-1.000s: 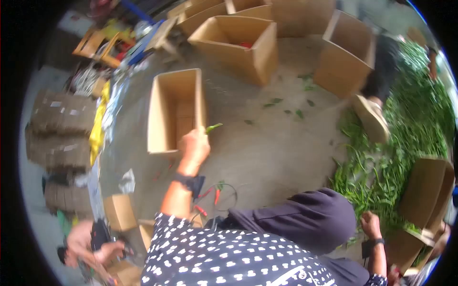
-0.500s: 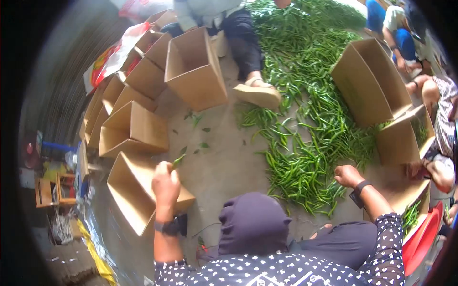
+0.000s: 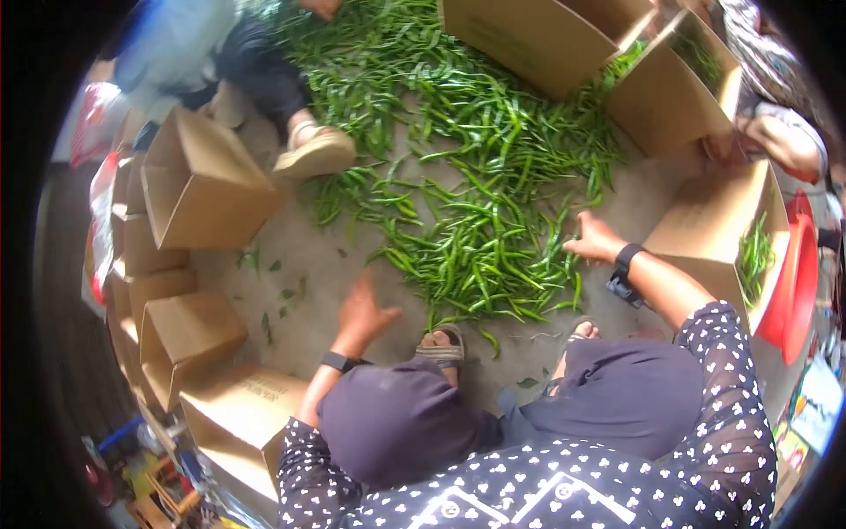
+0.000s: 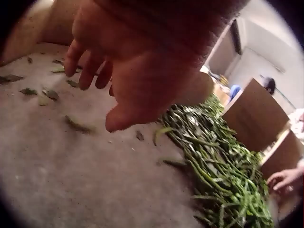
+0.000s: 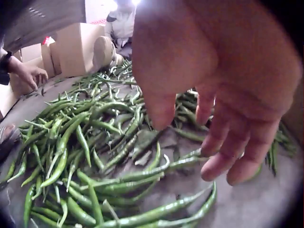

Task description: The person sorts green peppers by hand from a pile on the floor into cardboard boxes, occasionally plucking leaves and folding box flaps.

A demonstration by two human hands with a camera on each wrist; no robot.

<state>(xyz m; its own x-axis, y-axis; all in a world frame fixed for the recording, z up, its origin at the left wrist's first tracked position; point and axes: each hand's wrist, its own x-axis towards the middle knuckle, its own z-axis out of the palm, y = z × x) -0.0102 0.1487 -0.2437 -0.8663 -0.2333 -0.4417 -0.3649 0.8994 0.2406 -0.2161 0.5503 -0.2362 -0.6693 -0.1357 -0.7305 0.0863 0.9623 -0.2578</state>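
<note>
Green chili peppers (image 3: 485, 238) lie in a broad heap on the floor before the person. The left hand (image 3: 361, 313) hangs over bare concrete to the left of the heap, thumb out and fingers loosely spread; the left wrist view shows nothing in it. At the heap's right edge the right hand (image 3: 597, 238) reaches over the peppers. In the right wrist view its fingers (image 5: 242, 166) are apart and bent slightly downward, holding nothing, with loose peppers (image 5: 128, 175) just beyond them.
A cardboard box (image 3: 242, 414) stands by the left knee, with more boxes (image 3: 211, 185) behind it. On the right are a box with peppers (image 3: 714, 229) and a red basin (image 3: 797, 282). Another person's shoe (image 3: 317, 154) rests at the heap's far left. Stray leaves (image 3: 280, 291) dot the floor.
The head view has swung right toward the heap. The left hand has left the box, and the green pepper it held is gone from it. The right hand's fingers have opened over the heap.
</note>
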